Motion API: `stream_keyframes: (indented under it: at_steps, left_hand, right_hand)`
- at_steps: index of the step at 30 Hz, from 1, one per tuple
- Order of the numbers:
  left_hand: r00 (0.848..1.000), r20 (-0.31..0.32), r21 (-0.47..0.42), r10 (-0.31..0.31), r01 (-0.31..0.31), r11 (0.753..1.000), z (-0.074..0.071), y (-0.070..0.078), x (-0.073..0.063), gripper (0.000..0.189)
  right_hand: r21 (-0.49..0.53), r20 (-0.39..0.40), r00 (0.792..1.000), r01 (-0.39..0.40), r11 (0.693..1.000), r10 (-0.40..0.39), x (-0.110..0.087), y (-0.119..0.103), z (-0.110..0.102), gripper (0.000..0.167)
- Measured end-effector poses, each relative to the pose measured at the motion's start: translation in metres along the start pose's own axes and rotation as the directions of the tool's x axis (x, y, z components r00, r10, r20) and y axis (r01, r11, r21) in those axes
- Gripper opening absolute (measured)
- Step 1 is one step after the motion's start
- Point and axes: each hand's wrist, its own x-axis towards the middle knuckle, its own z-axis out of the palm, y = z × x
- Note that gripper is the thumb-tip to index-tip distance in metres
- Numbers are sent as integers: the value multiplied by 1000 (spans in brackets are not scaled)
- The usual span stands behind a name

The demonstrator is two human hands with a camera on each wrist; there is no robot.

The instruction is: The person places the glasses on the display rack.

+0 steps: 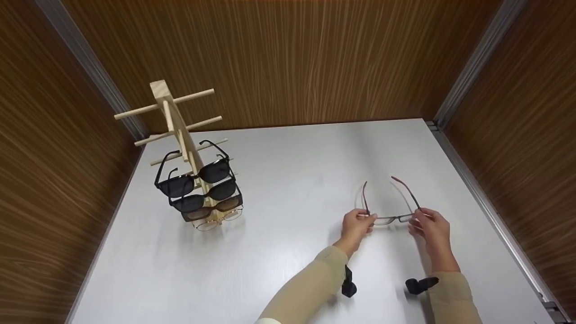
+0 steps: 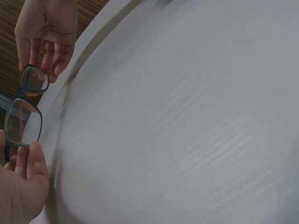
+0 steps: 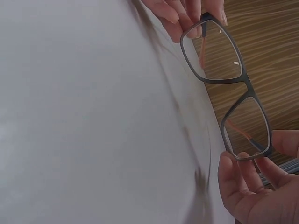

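Both hands hold one pair of eyeglasses with a dark frame, clear lenses and reddish temple tips, over the right part of the white table. My left hand pinches the frame's left end near the hinge. At the opposite end my right hand pinches the other corner. The temples are unfolded and point away from me. In the right wrist view the eyeglasses show both lenses, with fingertips at each outer edge. The left wrist view shows the same eyeglasses between the two hands.
A wooden display rack with side pegs stands at the left. Its lower pegs carry black sunglasses, brown-lensed sunglasses and thin-framed glasses. Upper pegs are bare. Wood-grain panels enclose the white table.
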Motion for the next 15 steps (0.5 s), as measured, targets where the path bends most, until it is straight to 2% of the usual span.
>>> stream_keyframes:
  at_steps: [15]
  left_hand:
    - [999,-20,1,42,-42,999,-20,-5,-5,20]
  right_hand:
    - [27,41,998,42,999,-43,-12,14,12,42]
